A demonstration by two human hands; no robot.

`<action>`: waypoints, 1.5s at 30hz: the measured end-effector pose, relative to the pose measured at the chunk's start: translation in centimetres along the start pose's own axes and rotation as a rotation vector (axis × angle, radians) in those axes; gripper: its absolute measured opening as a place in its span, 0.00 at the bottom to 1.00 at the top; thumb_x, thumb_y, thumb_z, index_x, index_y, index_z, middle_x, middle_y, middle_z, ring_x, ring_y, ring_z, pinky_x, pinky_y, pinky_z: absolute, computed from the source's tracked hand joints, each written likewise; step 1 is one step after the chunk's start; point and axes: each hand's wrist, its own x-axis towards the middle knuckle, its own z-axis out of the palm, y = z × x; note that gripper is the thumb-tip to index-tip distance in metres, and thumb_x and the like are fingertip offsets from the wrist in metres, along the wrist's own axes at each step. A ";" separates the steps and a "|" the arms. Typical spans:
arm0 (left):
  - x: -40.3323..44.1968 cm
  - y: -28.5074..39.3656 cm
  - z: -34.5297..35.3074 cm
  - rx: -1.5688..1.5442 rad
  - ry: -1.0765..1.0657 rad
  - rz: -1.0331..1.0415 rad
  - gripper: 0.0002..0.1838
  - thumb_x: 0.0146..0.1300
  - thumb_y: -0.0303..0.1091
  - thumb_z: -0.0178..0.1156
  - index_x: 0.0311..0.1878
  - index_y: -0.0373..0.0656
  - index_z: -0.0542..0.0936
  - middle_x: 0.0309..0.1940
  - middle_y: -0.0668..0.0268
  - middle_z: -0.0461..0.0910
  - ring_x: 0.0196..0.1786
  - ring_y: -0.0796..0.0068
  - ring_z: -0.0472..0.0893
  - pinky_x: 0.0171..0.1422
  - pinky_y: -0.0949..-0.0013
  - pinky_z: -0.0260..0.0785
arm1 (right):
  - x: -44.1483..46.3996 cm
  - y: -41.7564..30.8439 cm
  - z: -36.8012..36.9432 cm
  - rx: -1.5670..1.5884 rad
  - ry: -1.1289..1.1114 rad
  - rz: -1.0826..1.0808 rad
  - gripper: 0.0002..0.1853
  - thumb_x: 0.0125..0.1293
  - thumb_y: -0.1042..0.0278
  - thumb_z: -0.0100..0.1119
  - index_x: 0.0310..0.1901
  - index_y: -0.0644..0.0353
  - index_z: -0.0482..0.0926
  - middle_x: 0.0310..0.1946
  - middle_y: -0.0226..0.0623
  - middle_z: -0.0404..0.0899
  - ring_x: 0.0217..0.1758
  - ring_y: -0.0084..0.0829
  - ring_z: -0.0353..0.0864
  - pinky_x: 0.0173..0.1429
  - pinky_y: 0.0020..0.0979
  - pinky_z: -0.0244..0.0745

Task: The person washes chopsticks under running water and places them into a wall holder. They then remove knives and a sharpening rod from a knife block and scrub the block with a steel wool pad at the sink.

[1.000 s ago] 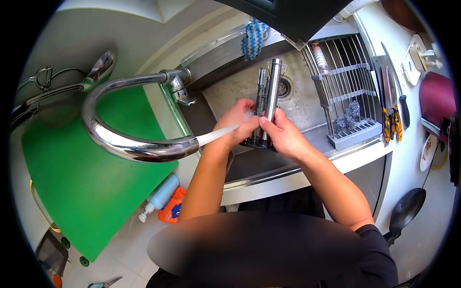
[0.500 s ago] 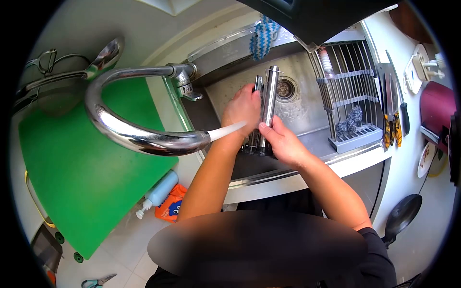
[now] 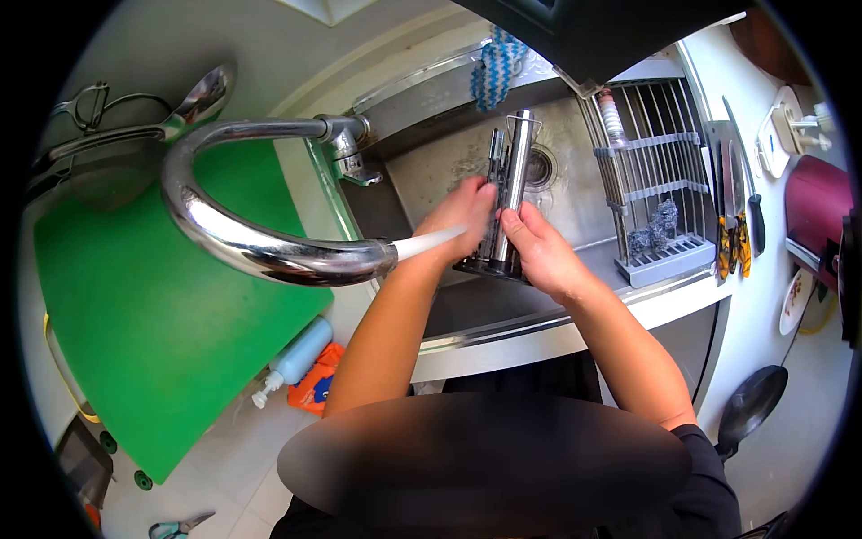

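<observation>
Over the sink (image 3: 413,171), my right hand (image 3: 546,251) is closed around the lower part of a shiny metal holder (image 3: 518,162) with a tall upright tube and a black base. The holder leans slightly, its top pointing away from me. My left hand (image 3: 460,216) is at the holder's left side, fingers curled and partly blurred by motion; what they hold, if anything, is hidden. From the curved faucet (image 3: 278,256), a white stream of water (image 3: 431,241) runs onto my left hand.
A dish rack (image 3: 651,180) with a steel scrubber (image 3: 663,218) spans the sink's right side. Beyond it lie several knives (image 3: 732,180). On the left are a green board (image 3: 180,314), a ladle (image 3: 205,94) and a pump bottle (image 3: 301,350). A blue-white cloth (image 3: 494,72) hangs at the back.
The metal holder has shifted slightly right and away from me, its base lifting higher. Both hands moved along with it. Water still runs.
</observation>
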 end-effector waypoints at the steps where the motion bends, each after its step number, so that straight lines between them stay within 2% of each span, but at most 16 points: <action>1: 0.7 0.1 0.1 0.149 0.040 -0.066 0.34 0.82 0.54 0.44 0.78 0.37 0.66 0.65 0.40 0.80 0.68 0.41 0.80 0.73 0.51 0.69 | -0.1 0.5 -0.1 -0.003 0.002 -0.001 0.17 0.88 0.54 0.46 0.57 0.61 0.74 0.43 0.27 0.76 0.48 0.21 0.71 0.57 0.30 0.72; 4: 2.7 0.1 1.7 -0.001 0.317 0.066 0.34 0.82 0.54 0.45 0.79 0.39 0.65 0.67 0.37 0.77 0.69 0.34 0.77 0.74 0.48 0.67 | -0.4 1.5 -0.1 -0.094 -0.039 -0.038 0.18 0.88 0.53 0.45 0.58 0.61 0.74 0.43 0.26 0.75 0.48 0.20 0.69 0.57 0.30 0.71; 8: 2.5 1.0 2.4 -0.154 0.257 0.000 0.34 0.82 0.52 0.46 0.80 0.38 0.64 0.68 0.41 0.79 0.71 0.40 0.77 0.77 0.52 0.66 | -0.5 1.7 -0.1 -0.021 -0.028 -0.021 0.18 0.88 0.53 0.45 0.59 0.61 0.74 0.44 0.27 0.75 0.48 0.20 0.69 0.57 0.29 0.71; 11: 2.6 -1.5 3.0 -0.321 0.076 0.010 0.35 0.82 0.49 0.48 0.84 0.40 0.59 0.71 0.47 0.77 0.75 0.50 0.75 0.79 0.59 0.62 | -0.3 0.5 0.3 -0.043 -0.059 0.008 0.22 0.89 0.56 0.44 0.73 0.60 0.69 0.63 0.27 0.77 0.65 0.20 0.71 0.73 0.27 0.65; 13: 1.9 -3.4 3.1 -0.300 0.100 0.222 0.37 0.83 0.47 0.50 0.87 0.43 0.54 0.75 0.56 0.73 0.75 0.61 0.72 0.81 0.63 0.59 | 0.3 0.6 0.9 -0.030 0.059 -0.091 0.19 0.87 0.54 0.47 0.59 0.63 0.74 0.47 0.34 0.80 0.51 0.24 0.75 0.59 0.33 0.73; 16: -1.9 -2.5 1.9 -0.562 0.017 0.144 0.39 0.83 0.45 0.49 0.88 0.41 0.47 0.78 0.49 0.69 0.81 0.57 0.67 0.86 0.63 0.51 | 0.8 0.9 1.4 -0.159 0.053 -0.058 0.20 0.86 0.53 0.48 0.58 0.66 0.74 0.44 0.41 0.82 0.49 0.28 0.78 0.58 0.35 0.75; 19: -5.2 -3.3 0.8 -0.733 -0.077 0.076 0.39 0.81 0.43 0.55 0.87 0.40 0.52 0.77 0.54 0.71 0.78 0.63 0.70 0.83 0.64 0.57 | 1.2 1.0 2.8 -0.155 0.127 0.012 0.22 0.85 0.52 0.49 0.55 0.68 0.75 0.42 0.45 0.83 0.47 0.32 0.81 0.57 0.37 0.76; 21: -6.9 -4.5 0.8 -0.632 -0.020 0.160 0.41 0.76 0.44 0.64 0.84 0.38 0.60 0.73 0.53 0.75 0.74 0.62 0.75 0.79 0.62 0.64 | 2.0 2.2 3.9 -0.130 0.178 -0.068 0.23 0.85 0.50 0.49 0.55 0.68 0.75 0.43 0.46 0.83 0.48 0.34 0.82 0.58 0.39 0.76; 23: -8.1 -6.0 1.0 -0.129 0.180 0.311 0.42 0.71 0.48 0.69 0.81 0.38 0.66 0.70 0.50 0.76 0.69 0.58 0.80 0.76 0.59 0.69 | 2.1 2.0 4.7 -0.078 0.227 0.060 0.23 0.85 0.50 0.49 0.54 0.68 0.76 0.43 0.46 0.84 0.49 0.35 0.83 0.59 0.40 0.76; 25: -9.6 -5.5 1.4 -0.244 0.248 0.262 0.49 0.63 0.56 0.75 0.79 0.36 0.67 0.72 0.46 0.72 0.73 0.49 0.75 0.79 0.52 0.65 | 1.8 0.6 5.9 -0.029 0.232 0.097 0.22 0.85 0.50 0.48 0.55 0.66 0.75 0.43 0.41 0.82 0.47 0.32 0.81 0.56 0.38 0.76; 28: -10.1 -6.4 2.6 0.133 0.521 0.554 0.71 0.43 0.62 0.84 0.82 0.33 0.56 0.80 0.36 0.54 0.84 0.33 0.51 0.85 0.38 0.51 | 1.8 -0.6 7.2 0.251 0.293 0.153 0.20 0.86 0.50 0.47 0.57 0.62 0.72 0.41 0.31 0.76 0.43 0.25 0.74 0.48 0.34 0.74; 31: -9.3 -7.2 2.7 0.207 0.575 0.549 0.76 0.37 0.62 0.86 0.83 0.32 0.53 0.81 0.33 0.49 0.84 0.30 0.49 0.85 0.36 0.51 | 1.3 -1.8 8.2 0.329 0.301 0.241 0.19 0.86 0.50 0.47 0.57 0.60 0.71 0.41 0.31 0.76 0.41 0.24 0.74 0.46 0.33 0.74; 37: -6.9 -6.6 1.5 0.283 0.659 0.623 0.54 0.35 0.45 0.83 0.70 0.41 0.70 0.68 0.52 0.68 0.72 0.36 0.65 0.75 0.39 0.65 | 1.6 -1.4 6.6 0.274 0.178 0.307 0.16 0.85 0.52 0.50 0.53 0.58 0.74 0.36 0.31 0.77 0.36 0.24 0.74 0.44 0.31 0.75; 39: -6.6 -6.3 1.3 0.242 0.657 0.552 0.55 0.32 0.41 0.84 0.67 0.43 0.65 0.67 0.49 0.65 0.71 0.42 0.65 0.77 0.45 0.63 | 2.0 1.5 6.3 0.031 0.164 -0.035 0.16 0.81 0.56 0.52 0.56 0.60 0.78 0.44 0.39 0.79 0.46 0.35 0.77 0.55 0.36 0.75; 40: -6.4 -6.2 1.4 0.200 0.661 0.515 0.54 0.31 0.38 0.84 0.65 0.44 0.64 0.65 0.49 0.64 0.70 0.44 0.66 0.77 0.48 0.62 | 3.1 5.4 4.8 -0.478 0.155 -0.329 0.18 0.76 0.59 0.54 0.59 0.59 0.81 0.55 0.45 0.78 0.60 0.46 0.73 0.68 0.43 0.68; 45: -6.3 -6.4 0.9 0.023 0.617 0.476 0.50 0.33 0.37 0.83 0.62 0.44 0.65 0.63 0.50 0.64 0.67 0.47 0.68 0.75 0.51 0.63 | 1.2 3.3 2.8 -1.003 0.146 -0.703 0.18 0.73 0.58 0.54 0.59 0.54 0.83 0.59 0.41 0.76 0.67 0.48 0.69 0.71 0.54 0.60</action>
